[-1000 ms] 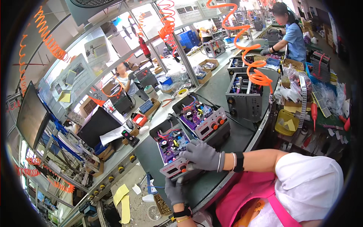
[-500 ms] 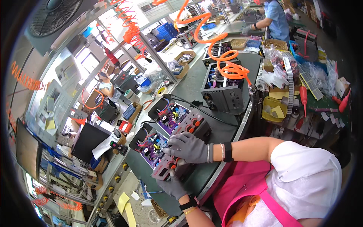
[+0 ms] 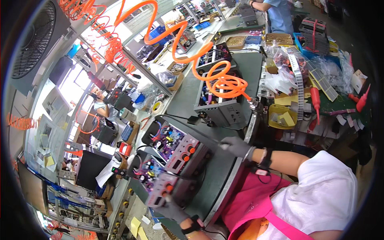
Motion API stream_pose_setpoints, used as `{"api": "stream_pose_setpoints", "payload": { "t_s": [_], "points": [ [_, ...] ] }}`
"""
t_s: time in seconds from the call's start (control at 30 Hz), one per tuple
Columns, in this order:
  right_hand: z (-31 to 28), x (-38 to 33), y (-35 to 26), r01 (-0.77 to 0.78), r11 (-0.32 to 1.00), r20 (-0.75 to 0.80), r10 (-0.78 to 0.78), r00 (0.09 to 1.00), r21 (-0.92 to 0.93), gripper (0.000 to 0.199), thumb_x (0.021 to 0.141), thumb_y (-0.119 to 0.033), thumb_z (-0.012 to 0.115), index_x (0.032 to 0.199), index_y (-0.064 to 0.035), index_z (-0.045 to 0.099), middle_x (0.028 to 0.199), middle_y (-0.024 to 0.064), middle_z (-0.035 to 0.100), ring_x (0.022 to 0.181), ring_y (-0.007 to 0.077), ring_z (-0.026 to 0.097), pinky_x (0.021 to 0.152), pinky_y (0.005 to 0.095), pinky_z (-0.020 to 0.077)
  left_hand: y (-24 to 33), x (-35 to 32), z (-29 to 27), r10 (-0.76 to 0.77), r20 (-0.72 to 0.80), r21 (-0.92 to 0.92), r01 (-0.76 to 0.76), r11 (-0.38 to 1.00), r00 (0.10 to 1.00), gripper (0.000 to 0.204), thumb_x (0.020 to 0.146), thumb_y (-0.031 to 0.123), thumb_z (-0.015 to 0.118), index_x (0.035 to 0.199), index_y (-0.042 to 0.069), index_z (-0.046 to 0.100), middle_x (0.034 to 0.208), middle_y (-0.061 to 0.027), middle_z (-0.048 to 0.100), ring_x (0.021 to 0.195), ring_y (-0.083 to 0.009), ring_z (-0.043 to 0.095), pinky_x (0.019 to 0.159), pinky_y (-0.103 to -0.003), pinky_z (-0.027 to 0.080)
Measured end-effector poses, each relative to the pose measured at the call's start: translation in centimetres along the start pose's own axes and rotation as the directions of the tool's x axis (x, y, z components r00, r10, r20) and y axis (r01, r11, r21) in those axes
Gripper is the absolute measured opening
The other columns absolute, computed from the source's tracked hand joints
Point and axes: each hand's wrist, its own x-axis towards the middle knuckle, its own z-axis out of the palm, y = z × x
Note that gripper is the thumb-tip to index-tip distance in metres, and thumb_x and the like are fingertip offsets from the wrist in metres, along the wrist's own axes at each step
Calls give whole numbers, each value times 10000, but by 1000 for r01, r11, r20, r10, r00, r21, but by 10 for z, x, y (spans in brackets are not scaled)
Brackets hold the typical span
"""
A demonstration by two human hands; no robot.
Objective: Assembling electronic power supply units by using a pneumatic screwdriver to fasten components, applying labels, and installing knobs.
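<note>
Two open-topped electronic units with grey front panels and orange knobs stand side by side on the dark green bench top. My left hand point(image 3: 174, 211), in a grey glove, is closed on the lower corner of the nearer unit point(image 3: 178, 188), a finger close beside its knob. Colourful components and wires show inside this unit. Just beyond it, the farther unit point(image 3: 188, 154) has nobody touching it. My right hand point(image 3: 239, 146), also gloved, has its fingertips pinched at a black cable point(image 3: 202, 135) to the right of the units; the exact grip is slightly blurred.
More grey units point(image 3: 224, 112) stand farther up the bench. An orange coiled air hose point(image 3: 228, 82) hangs over them, with its metal fitting by the bench edge. To the right are a yellow bin point(image 3: 282, 116) and red bottles point(image 3: 315, 100). A co-worker in blue point(image 3: 280, 16) is at the far end.
My right hand has left the nearer unit and moved right to the black cable. My left hand stays at the nearer unit's corner, with that unit shifted slightly. The view has swung.
</note>
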Motion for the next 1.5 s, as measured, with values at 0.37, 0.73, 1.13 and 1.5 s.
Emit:
{"api": "stream_pose_setpoints", "payload": {
  "t_s": [0.37, 0.73, 1.13, 1.5],
  "points": [
    [2, -11, -126, -540, 636, 550, 209, 808, 552, 233, 964, -274, 498, 991, -50, 552, 570, -31, 374, 496, 52, 371, 470, 219, 318, 34, -58, -66, 393, 478, -40, -427, 903, 786, 431, 847, 322, 667, 1088, -18, 558, 971, -172, 630, 907, -318, 593, 823, -431, 460],
    [66, 34, -268, -645, -277, 686, 82, 723, 713, 213, 983, -194, 439, 1028, -37, 575, 534, -84, 302, 443, 19, 308, 447, 193, 313, 81, 27, -35, 353, 924, -215, 562, 799, -148, 497, 903, 226, 599, 1302, -22, 436, 1308, -147, 469, 1180, -204, 468, 1026, -336, 339],
    [65, -3, -168, -517, 656, 132, 543, 829, 549, 186, 940, -164, 533, 1056, -20, 549, 699, 48, 587, 531, 144, 560, 554, 344, 506, 32, 51, -147, -60, 989, 62, -9, 998, 132, 315, 925, 219, 577, 1162, 13, 563, 868, -78, 649, 787, -104, 598, 751, -264, 483],
    [40, 31, -130, -382, 768, 20, 456, 890, -515, 225, 805, -189, 610, 915, 8, 610, 785, 102, 643, 709, 176, 619, 648, 340, 503, 15, 114, -211, -108, 909, 317, -502, 805, 402, 204, 827, 275, 622, 1006, 186, 661, 814, -96, 637, 828, -285, 635, 824, -415, 475]
  ]
}}
